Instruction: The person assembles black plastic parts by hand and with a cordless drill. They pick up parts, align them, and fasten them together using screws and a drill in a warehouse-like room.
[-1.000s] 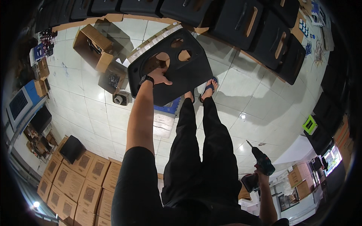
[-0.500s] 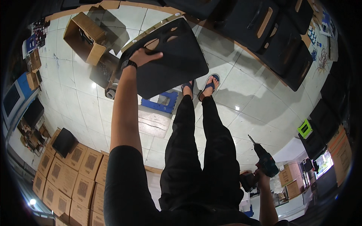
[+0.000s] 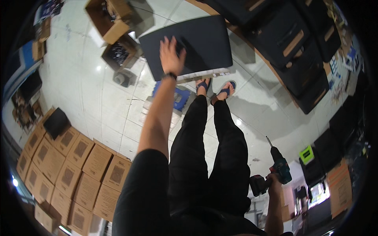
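Black cabinet (image 3: 208, 43) under left hand (image 3: 172, 59), plain face toward the camera. Left hand: fingers spread, laid over that face, not clasping. Right hand (image 3: 274, 181): wrapped round the handle of cordless drill (image 3: 280, 167), bit pointing away from the body, well apart from cabinet. Blue plastic piece (image 3: 182, 99) on floor (image 3: 96, 98), nearer the body than left hand. Open cardboard box (image 3: 117, 32) ahead-left of left hand. More black cabinets (image 3: 271, 37) farther ahead of right hand. Stacked cartons (image 3: 84, 173) left of left forearm.

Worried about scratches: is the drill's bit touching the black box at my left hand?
Apart. The head view shows the drill lower right, with tiled floor plainly visible between its bit and the black box.
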